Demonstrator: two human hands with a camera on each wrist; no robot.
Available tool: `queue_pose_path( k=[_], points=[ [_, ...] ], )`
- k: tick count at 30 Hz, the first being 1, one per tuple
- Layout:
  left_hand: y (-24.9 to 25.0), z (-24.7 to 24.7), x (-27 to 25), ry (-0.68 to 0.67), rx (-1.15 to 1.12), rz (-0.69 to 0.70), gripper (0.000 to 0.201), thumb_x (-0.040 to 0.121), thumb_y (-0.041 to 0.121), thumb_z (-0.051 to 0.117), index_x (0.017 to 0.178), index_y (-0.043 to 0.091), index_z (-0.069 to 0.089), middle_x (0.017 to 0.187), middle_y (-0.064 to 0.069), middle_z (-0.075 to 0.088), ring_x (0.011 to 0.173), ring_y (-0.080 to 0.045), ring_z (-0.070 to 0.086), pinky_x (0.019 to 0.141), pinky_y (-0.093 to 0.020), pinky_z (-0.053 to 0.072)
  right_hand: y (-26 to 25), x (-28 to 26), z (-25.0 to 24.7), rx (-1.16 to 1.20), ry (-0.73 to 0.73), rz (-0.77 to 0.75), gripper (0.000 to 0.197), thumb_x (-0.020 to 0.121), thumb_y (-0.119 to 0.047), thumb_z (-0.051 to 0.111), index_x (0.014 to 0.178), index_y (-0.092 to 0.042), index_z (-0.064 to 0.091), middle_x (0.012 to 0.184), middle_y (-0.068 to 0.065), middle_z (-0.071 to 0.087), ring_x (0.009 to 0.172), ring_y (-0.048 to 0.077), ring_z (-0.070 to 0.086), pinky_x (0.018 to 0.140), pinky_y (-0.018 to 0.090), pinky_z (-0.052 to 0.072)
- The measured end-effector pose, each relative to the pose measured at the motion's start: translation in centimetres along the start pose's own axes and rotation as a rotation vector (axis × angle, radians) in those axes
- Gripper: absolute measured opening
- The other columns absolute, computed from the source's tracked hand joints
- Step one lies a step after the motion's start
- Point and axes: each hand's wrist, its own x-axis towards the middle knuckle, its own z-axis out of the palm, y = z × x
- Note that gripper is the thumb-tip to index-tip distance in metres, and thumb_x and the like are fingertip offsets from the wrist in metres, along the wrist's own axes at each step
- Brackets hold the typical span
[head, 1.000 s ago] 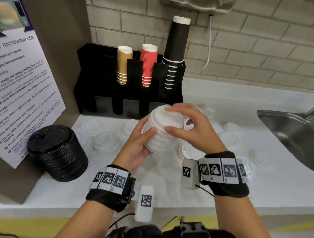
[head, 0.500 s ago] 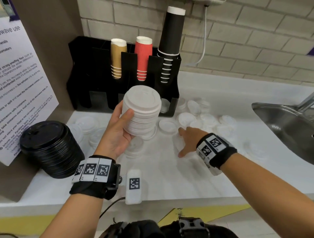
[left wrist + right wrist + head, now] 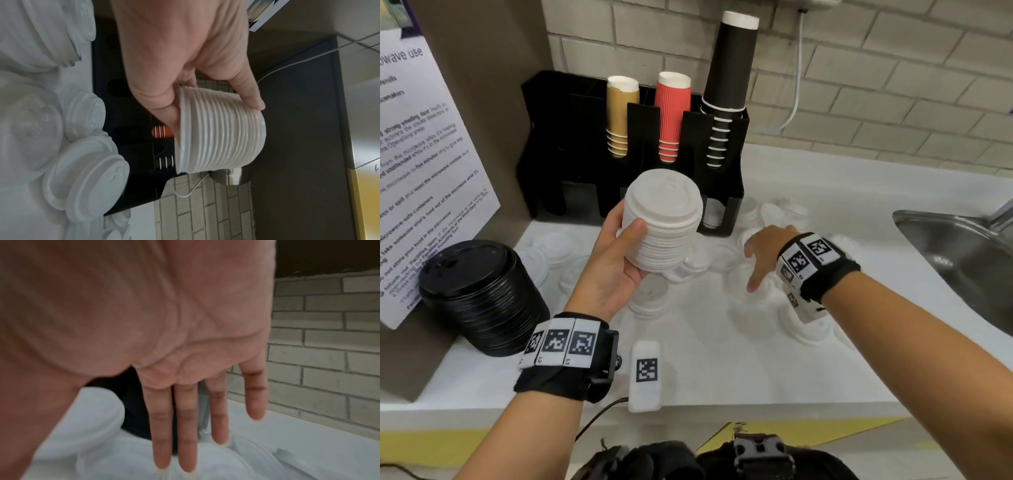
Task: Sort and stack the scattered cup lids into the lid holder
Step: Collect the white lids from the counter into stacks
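Lids everywhere on this one. My left hand (image 3: 616,263) is wrapped around a stack of white lids (image 3: 662,222), thumb on the near side and fingers round the back, holding it up off the counter (image 3: 722,370) right in front of the black holder (image 3: 571,144). Nested tight, ribbed rims all lined up, domed top with a sip hole facing up. From the left wrist view the stack (image 3: 220,129) looks like maybe a dozen-plus, hard to count.

My right hand (image 3: 767,253) is flat with the fingers (image 3: 162,426) straight, gripping nothing, reaching down over the loose white lids (image 3: 726,253) scattered on the counter. Can't tell if the fingertips actually touch one.

Black lids (image 3: 482,298) sit in their own stack at the left. Holder has tan, red and black cups (image 3: 729,78) in its slots.
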Motion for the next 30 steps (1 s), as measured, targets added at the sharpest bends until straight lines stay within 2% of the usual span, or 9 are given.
queue_pose_path(
  k=[3,7,15,18,20,23,25,27,30],
  points=[
    [-0.1,-0.1,0.1,0.006,-0.006,0.000,0.093,0.055,0.044,0.092,0.136,0.025,0.050,0.133,-0.002,0.061,0.123,-0.022,0.059,0.082,-0.033,0.057,0.3,0.7,1.3,-0.064,0.023,-0.007,0.086,0.065,-0.062,0.075,0.138,-0.027,0.045,0.132,0.000,0.051,0.128,0.024,0.038,0.107,0.045,0.027],
    [-0.4,0.1,0.4,0.013,-0.034,-0.023,0.101,0.055,0.044,0.092,0.141,0.022,0.046,0.138,-0.005,0.058,0.124,-0.023,0.058,0.084,-0.036,0.057,0.6,1.8,2.5,-0.053,0.073,-0.054,0.089,0.060,-0.060,0.079,0.137,-0.037,0.040,0.132,0.000,0.051,0.128,0.028,0.036,0.108,0.048,0.028],
    [-0.7,0.5,0.8,0.016,-0.061,-0.059,0.098,0.050,0.043,0.095,0.135,0.022,0.051,0.133,-0.005,0.061,0.122,-0.024,0.060,0.082,-0.036,0.058,0.8,2.2,3.6,0.073,0.162,-0.137,0.077,0.064,-0.046,0.080,0.128,-0.035,0.040,0.120,-0.006,0.055,0.116,0.022,0.041,0.101,0.045,0.029],
    [-0.8,0.6,1.0,0.019,-0.056,-0.060,0.103,0.050,0.044,0.094,0.139,0.019,0.048,0.136,-0.007,0.059,0.125,-0.025,0.058,0.090,-0.041,0.057,2.1,1.8,2.8,0.398,0.209,-0.184,0.073,0.066,-0.040,0.081,0.127,-0.036,0.041,0.115,-0.011,0.053,0.112,0.017,0.041,0.098,0.039,0.033],
    [-0.8,0.7,1.0,0.023,-0.059,-0.062,0.107,0.050,0.044,0.095,0.141,0.017,0.046,0.138,-0.008,0.057,0.126,-0.026,0.057,0.092,-0.042,0.056,2.8,1.3,2.2,0.654,0.247,-0.254,0.070,0.070,-0.033,0.082,0.127,-0.033,0.041,0.112,-0.011,0.050,0.106,0.016,0.046,0.088,0.026,0.037],
    [-1.1,0.9,1.1,0.028,-0.060,-0.076,0.107,0.049,0.044,0.095,0.141,0.018,0.046,0.139,-0.008,0.057,0.126,-0.026,0.057,0.089,-0.040,0.057,3.2,0.1,1.4,0.990,0.410,-0.309,0.060,0.074,-0.019,0.080,0.122,-0.026,0.044,0.106,-0.006,0.050,0.097,0.016,0.052,0.073,0.009,0.041],
    [-1.5,1.1,1.1,0.025,-0.058,-0.085,0.109,0.048,0.044,0.094,0.142,0.018,0.046,0.138,-0.007,0.058,0.125,-0.026,0.057,0.089,-0.039,0.057,3.1,-1.1,1.0,1.312,0.505,-0.343,0.053,0.076,-0.013,0.076,0.117,-0.028,0.045,0.105,-0.002,0.050,0.093,0.018,0.055,0.074,0.016,0.046],
    [-1.8,1.3,1.2,0.019,-0.052,-0.092,0.105,0.047,0.045,0.095,0.138,0.021,0.049,0.132,-0.003,0.062,0.122,-0.023,0.059,0.089,-0.038,0.057,2.6,-2.7,1.0,1.597,0.568,-0.415,0.048,0.069,-0.018,0.069,0.108,-0.035,0.047,0.104,0.004,0.050,0.092,0.019,0.054,0.075,0.027,0.046],
    [-2.3,1.8,1.3,0.006,-0.034,-0.108,0.099,0.048,0.043,0.094,0.135,0.023,0.050,0.125,0.001,0.066,0.119,-0.021,0.061,0.087,-0.036,0.058,1.1,-4.8,1.8,1.761,0.633,-0.539,0.047,0.060,-0.029,0.062,0.105,-0.042,0.050,0.100,0.004,0.054,0.091,0.020,0.055,0.078,0.037,0.044]
  ],
)
